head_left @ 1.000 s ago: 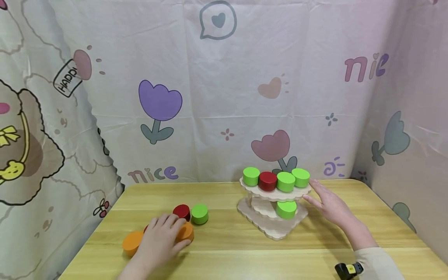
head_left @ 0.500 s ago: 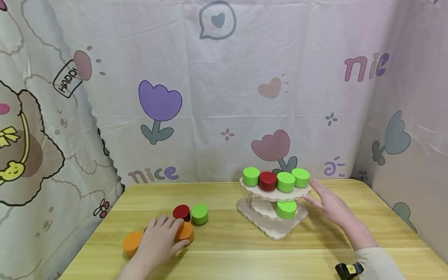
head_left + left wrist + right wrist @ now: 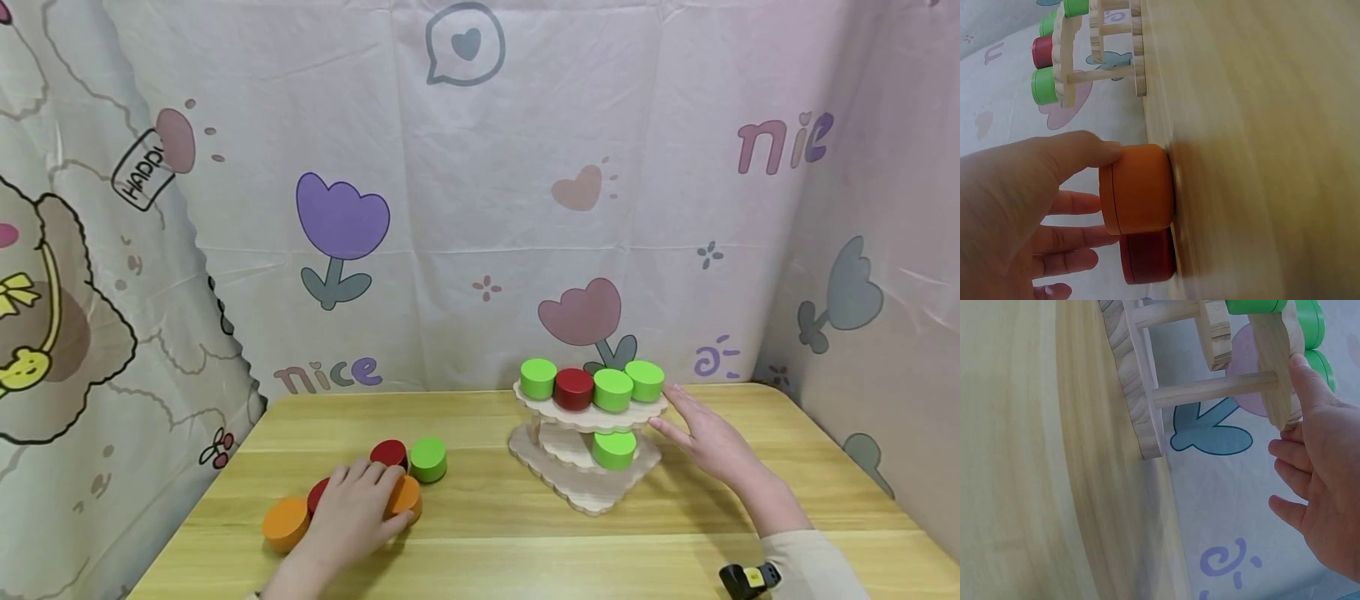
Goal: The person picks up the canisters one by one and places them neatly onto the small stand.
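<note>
My left hand (image 3: 354,510) grips an orange round block (image 3: 406,498) on the table; in the left wrist view the thumb lies on the edge of that orange block (image 3: 1141,189) and the fingers reach behind it. A red block (image 3: 390,455) and a green block (image 3: 428,459) stand just beyond. At the right, my right hand (image 3: 708,437) holds the edge of the top tier of a tiered wooden stand (image 3: 581,492), thumb in front and fingers along the far side. On that tier sit several green blocks (image 3: 612,390) and a red block (image 3: 573,389). A green block (image 3: 614,450) rests on the tier below.
Left of my left hand lie another orange block (image 3: 286,524) and a partly hidden red block (image 3: 317,495). A printed cloth (image 3: 450,208) hangs behind the wooden table (image 3: 525,567). A small black device (image 3: 747,579) shows by the right sleeve.
My left hand and the orange block have shifted slightly to the right, uncovering more of the red block behind the wrist. The right hand and the stand have stayed put.
</note>
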`<state>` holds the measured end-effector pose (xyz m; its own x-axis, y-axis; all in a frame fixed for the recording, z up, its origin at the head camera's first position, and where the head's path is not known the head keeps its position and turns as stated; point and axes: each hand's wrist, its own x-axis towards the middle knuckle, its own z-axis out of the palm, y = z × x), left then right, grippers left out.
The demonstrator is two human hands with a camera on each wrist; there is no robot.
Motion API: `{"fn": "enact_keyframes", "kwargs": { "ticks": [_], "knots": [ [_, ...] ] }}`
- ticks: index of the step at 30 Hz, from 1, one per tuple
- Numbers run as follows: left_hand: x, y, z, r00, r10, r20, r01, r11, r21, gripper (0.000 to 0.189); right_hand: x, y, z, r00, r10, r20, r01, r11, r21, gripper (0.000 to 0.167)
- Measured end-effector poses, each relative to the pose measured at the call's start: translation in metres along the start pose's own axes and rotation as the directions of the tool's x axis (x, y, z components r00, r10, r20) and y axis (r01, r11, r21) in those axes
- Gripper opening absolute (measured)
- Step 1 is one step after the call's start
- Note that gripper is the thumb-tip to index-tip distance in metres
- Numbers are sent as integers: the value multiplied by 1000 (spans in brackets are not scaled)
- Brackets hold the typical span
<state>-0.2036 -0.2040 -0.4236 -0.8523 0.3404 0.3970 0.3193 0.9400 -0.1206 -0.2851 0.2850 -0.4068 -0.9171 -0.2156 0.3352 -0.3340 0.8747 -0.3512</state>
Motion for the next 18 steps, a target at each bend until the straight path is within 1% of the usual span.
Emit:
{"fn": "enact_keyframes", "kwargs": {
  "ticks": [6,11,14,18],
  "knots": [
    [6,6,2,999,-3,37,4,999,-36,49,0,-1,0,1000,-9,-9,9,1000,0,73],
    [9,10,5,999,23,39,-22,999,-34,49,-1,-1,1,1000,-14,-14,14,1000,1,73],
    [12,13,5,999,41,29,-40,999,-34,49,-1,-1,1,1000,-11,-13,11,1000,1,73],
    [16,17,4,998,57,-4,-57,998,-37,48,-1,-2,1,1000,-9,-16,9,1000,-3,72]
  ]
}}
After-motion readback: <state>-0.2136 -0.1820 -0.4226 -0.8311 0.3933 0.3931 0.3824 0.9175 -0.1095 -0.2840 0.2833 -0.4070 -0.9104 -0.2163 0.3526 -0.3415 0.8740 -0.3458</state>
